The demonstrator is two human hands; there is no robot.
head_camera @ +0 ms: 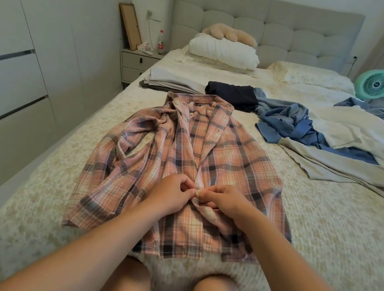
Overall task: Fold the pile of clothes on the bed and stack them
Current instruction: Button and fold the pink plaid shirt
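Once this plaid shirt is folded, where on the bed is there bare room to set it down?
Bare bedspread lies right of the plaid shirt, below the unfolded heap. A narrower strip runs along the left edge. Behind the collar it is crowded: grey folded stack, dark folded item.

Pink-and-peach plaid shirt (190, 167), crossed with navy and white lines, lies on the bed cover (322, 225), which is cream with a faint tan floral print. Just beyond the shirt's collar sit a folded pale grey stack (170, 82) and a folded navy garment (232, 94), and to the shirt's right, crumpled denim-blue clothes (287, 124) tangle with an off-white garment (350, 135). Far beyond the shirt: white pillow (224, 51), beige plush toy (229, 32), grey tufted headboard (301, 30), and a mint-green fan (374, 84).
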